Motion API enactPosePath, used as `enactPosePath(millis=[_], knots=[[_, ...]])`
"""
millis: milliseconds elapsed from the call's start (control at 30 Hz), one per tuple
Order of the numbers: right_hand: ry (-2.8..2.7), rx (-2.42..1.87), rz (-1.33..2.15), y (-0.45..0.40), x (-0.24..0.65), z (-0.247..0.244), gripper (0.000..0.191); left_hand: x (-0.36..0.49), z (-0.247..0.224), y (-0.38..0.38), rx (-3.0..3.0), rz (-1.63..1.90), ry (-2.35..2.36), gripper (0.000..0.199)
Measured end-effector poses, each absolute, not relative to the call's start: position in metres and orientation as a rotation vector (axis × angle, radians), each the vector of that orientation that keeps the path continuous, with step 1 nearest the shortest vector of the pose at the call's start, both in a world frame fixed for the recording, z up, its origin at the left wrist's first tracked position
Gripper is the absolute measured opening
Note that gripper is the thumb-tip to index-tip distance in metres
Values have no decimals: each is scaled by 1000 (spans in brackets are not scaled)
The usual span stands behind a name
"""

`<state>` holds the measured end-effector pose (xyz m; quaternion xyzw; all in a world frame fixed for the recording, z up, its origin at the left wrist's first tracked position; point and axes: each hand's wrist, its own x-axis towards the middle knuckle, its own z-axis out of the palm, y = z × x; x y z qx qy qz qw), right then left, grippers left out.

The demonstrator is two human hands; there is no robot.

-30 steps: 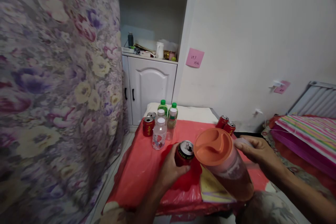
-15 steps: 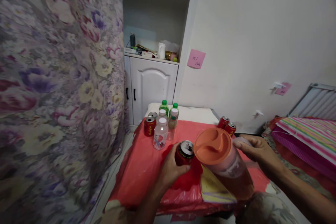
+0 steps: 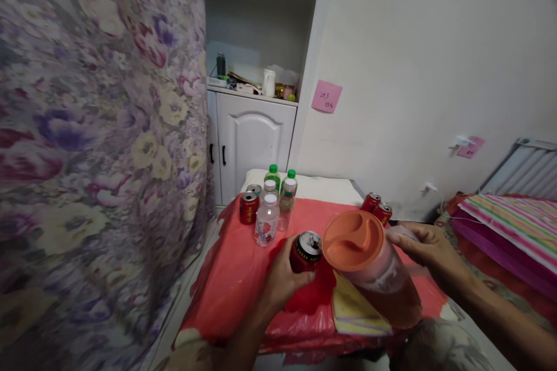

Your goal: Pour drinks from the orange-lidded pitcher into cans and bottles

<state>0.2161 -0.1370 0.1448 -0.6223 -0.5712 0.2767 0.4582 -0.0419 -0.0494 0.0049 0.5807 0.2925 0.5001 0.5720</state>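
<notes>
My left hand (image 3: 287,272) is wrapped round a dark red drink can (image 3: 300,262) with an opened silver top. In my right hand (image 3: 429,246) is the handle of a clear plastic pitcher (image 3: 387,290), which leans toward the can. Its orange lid (image 3: 353,242) is beside the can's rim, and brownish liquid lies in its lower part. I cannot tell whether any liquid passes between lid and can. A yellow cloth (image 3: 359,307) lies on the table partly behind the pitcher.
A red plastic sheet (image 3: 230,290) covers the table. At the back left stand a clear printed bottle (image 3: 266,226), a green-capped bottle (image 3: 272,177), other bottles and a red can (image 3: 249,208). Two more red cans (image 3: 371,202) stand at the back right. A floral curtain (image 3: 100,156) hangs at left.
Almost nothing differs. Both hands, the can and the tilted pitcher keep nearly the same places; the whole view has shifted very slightly.
</notes>
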Motion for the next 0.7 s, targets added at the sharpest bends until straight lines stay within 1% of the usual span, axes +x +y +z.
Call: enactPosePath(millis=[300, 700], knots=[[-1423, -1502, 674, -138, 215, 148, 51, -43, 1, -48, 1365, 1165, 686, 71], [-1389, -1495, 747, -134, 229, 136, 43, -42, 2, -48, 1361, 1160, 682, 73]])
